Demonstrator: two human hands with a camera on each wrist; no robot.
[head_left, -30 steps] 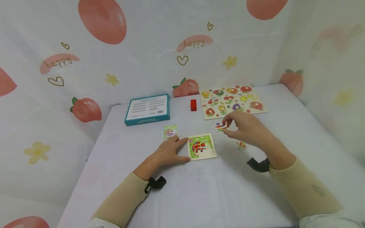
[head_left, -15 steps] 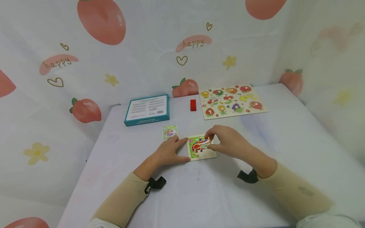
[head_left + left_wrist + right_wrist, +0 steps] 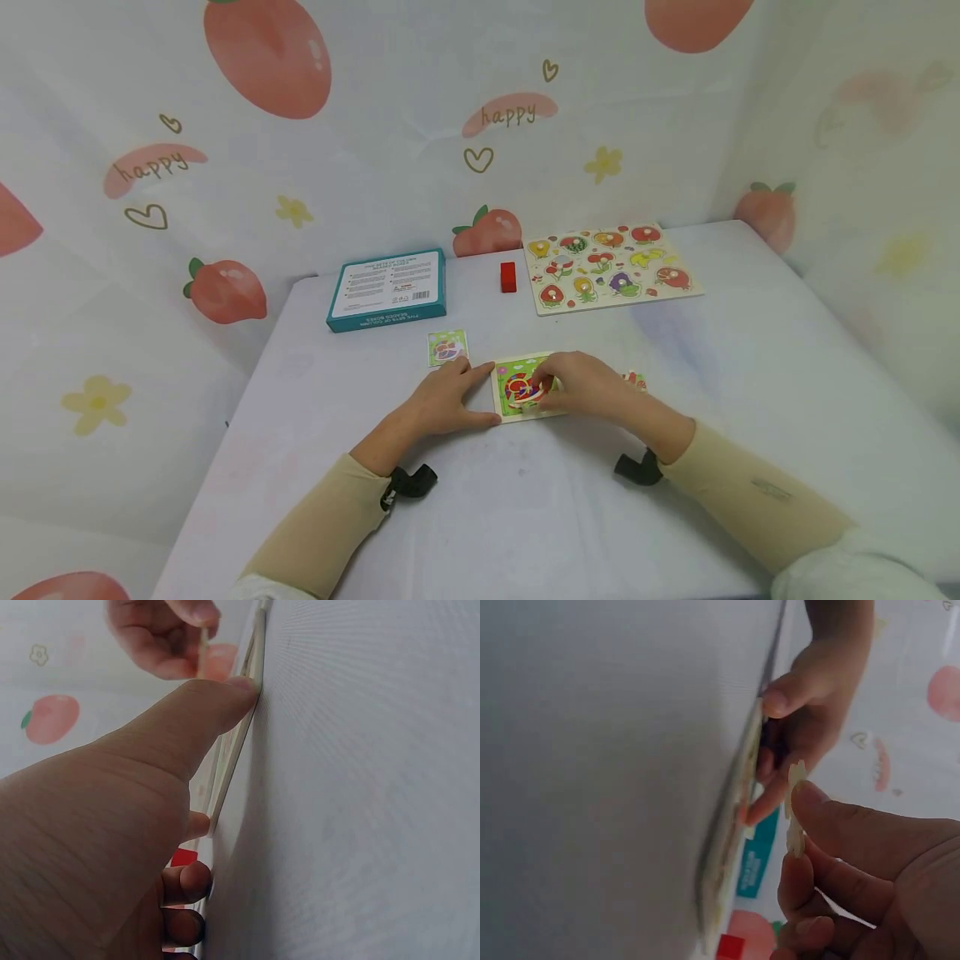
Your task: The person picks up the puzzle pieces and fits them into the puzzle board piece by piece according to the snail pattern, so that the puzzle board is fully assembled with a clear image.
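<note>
A small square wooden jigsaw puzzle tray (image 3: 525, 357) with a red and green picture lies flat on the table. My left hand (image 3: 442, 400) rests at its left side, thumb and index finger spread along that edge, thumb on the rim in the left wrist view. My right hand (image 3: 588, 387) pinches a puzzle piece (image 3: 796, 844) between thumb and fingers, just above the tray. The piece is edge-on in the right wrist view and apart from the tray there. The right fingers hide the tray's right part in the head view.
Another puzzle piece (image 3: 635, 381) lies right of the tray, partly behind the right hand. A small picture card (image 3: 447, 347) sits by my left fingertips. Farther back are a teal box (image 3: 387, 287), a red block (image 3: 508, 277) and a fruit peg board (image 3: 615, 268).
My right hand has carried the pinched puzzle piece leftward and down, from right of the tray to over its lower part. The left hand has stayed in place.
</note>
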